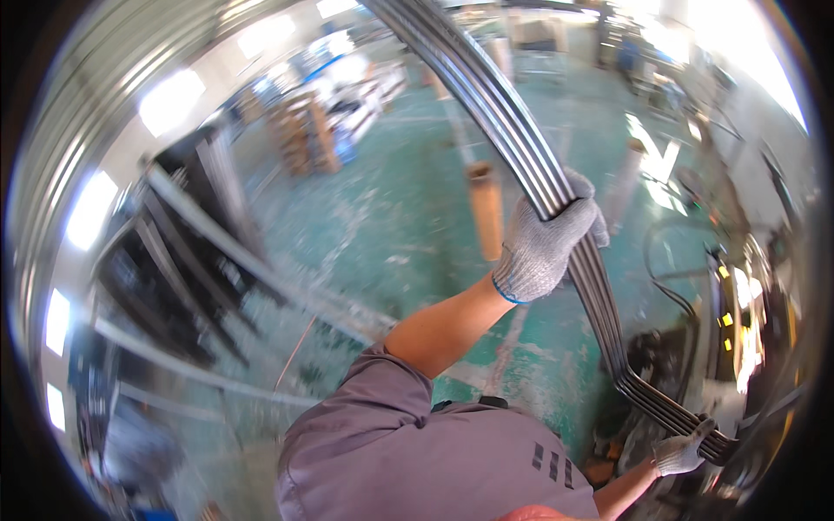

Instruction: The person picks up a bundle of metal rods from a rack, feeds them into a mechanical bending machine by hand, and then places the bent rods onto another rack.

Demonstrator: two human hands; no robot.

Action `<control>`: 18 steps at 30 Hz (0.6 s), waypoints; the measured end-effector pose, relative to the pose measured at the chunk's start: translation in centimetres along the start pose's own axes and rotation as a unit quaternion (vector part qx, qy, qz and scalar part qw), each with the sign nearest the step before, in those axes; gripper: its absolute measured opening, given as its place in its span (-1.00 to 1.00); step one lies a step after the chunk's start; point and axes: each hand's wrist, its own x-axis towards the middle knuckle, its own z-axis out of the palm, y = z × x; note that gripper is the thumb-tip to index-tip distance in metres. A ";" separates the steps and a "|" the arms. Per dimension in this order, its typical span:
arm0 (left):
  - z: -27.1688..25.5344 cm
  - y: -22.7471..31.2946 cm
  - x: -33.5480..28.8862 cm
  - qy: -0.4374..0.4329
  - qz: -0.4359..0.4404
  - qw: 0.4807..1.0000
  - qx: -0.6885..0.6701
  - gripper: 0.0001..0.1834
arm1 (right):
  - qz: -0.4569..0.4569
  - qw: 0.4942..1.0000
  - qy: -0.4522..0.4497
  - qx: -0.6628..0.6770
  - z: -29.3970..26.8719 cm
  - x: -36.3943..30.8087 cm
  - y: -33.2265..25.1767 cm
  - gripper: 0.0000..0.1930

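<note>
A bundle of several long, dark, shiny metal bars (512,130) runs from the top of the view down to the lower right, side by side. It looks sharply bent below its middle. My left hand (552,243), in a grey knit glove with a blue cuff edge, is closed around the bars at about mid-length. Lower down, near their near right end, my right hand (682,451) in a similar glove grips the same bundle. Its fingers are partly hidden by the bars. The bars' far ends lie outside the view.
A brown upright tube (486,213) stands on the green floor (391,217) ahead. To the left is a rack (165,269) of dark lengths with pale rails. Stacked brown material (300,130) sits farther back. Dark hoses (673,291) and blurred equipment (738,321) are at right.
</note>
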 end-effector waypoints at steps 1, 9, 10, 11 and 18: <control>-3.3 1.8 -1.5 0.055 0.019 0.998 0.020 -0.83 | -0.035 0.999 -0.036 -0.006 2.9 -1.2 -0.1 -0.65; -16.1 15.6 -12.2 0.376 0.134 0.908 0.127 -0.82 | -0.021 0.927 -0.374 0.035 22.1 -11.5 -5.1 -0.56; -16.8 17.0 -13.5 0.411 0.137 0.889 0.146 -0.83 | 0.028 0.904 -0.412 0.108 24.1 -13.4 -6.0 -0.58; -17.5 18.4 -14.8 0.425 0.164 0.875 0.166 -0.83 | -0.020 0.886 -0.455 0.086 25.6 -15.3 -7.2 -0.60; -24.5 29.9 -20.7 0.508 0.246 0.801 0.197 -0.88 | -0.218 0.770 -0.551 0.237 36.0 -31.1 -15.8 -0.75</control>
